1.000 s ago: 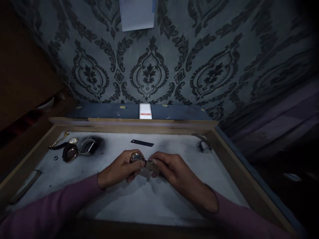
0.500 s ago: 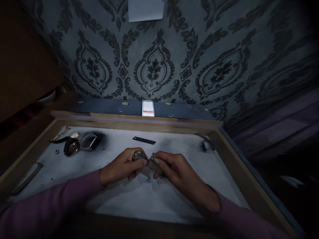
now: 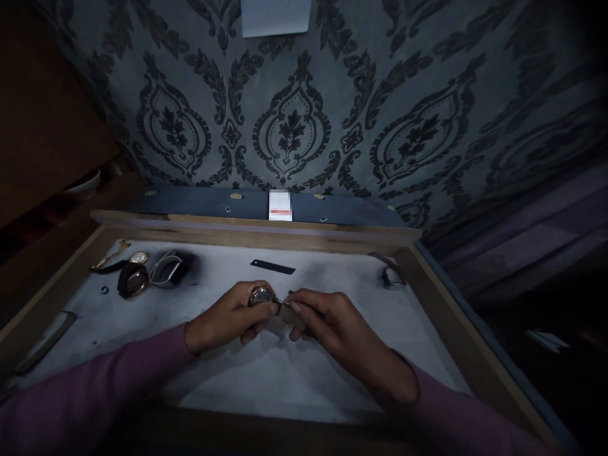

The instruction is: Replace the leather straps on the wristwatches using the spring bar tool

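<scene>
My left hand (image 3: 232,316) is closed around a round metal-cased wristwatch (image 3: 261,296), its dial turned upward and the thumb along its lower edge. From the case a grey-brown watch strap (image 3: 286,314) runs toward my right hand (image 3: 337,326). That hand pinches the strap close to the case, thumb and forefinger meeting at a thin bright metal piece whose kind I cannot make out. Both hands hover over the white-lined tray, nearly touching. Part of the strap is hidden beneath the right fingers.
A dark flat blade (image 3: 272,266) lies beyond my hands. Several watches, including a brown one (image 3: 133,280) and a white-strapped one (image 3: 167,269), lie left; another watch (image 3: 392,277) lies right. A loose strap (image 3: 46,342) rests near the left wall. Wooden edges (image 3: 468,354) border the tray.
The view has shifted slightly. Both hands keep their hold on the watch and strap; the watch case looks tilted a little differently.
</scene>
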Demonstrator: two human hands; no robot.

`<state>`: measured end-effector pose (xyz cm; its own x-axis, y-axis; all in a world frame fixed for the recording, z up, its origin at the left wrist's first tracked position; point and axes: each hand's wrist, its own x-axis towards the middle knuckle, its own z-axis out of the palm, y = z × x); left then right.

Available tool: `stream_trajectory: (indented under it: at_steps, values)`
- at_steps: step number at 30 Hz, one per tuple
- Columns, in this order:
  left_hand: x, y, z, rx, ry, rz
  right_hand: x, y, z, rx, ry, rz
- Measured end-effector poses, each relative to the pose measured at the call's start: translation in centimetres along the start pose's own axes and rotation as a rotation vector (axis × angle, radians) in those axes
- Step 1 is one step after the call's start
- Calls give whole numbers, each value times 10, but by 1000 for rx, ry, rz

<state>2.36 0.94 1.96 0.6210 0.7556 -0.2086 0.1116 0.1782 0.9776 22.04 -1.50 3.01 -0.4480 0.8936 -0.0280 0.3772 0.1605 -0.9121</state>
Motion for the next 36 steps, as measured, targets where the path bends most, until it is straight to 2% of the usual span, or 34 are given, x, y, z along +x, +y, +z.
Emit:
stream_trajectory:
  at_steps: [13,36]
  values:
    - [0,1,1,-31,-10,-15,0,-2,-2,-4,-21,-3]
    - [-2,0,1,-46,-21,13,0,-8,-4,-5,21,-51]
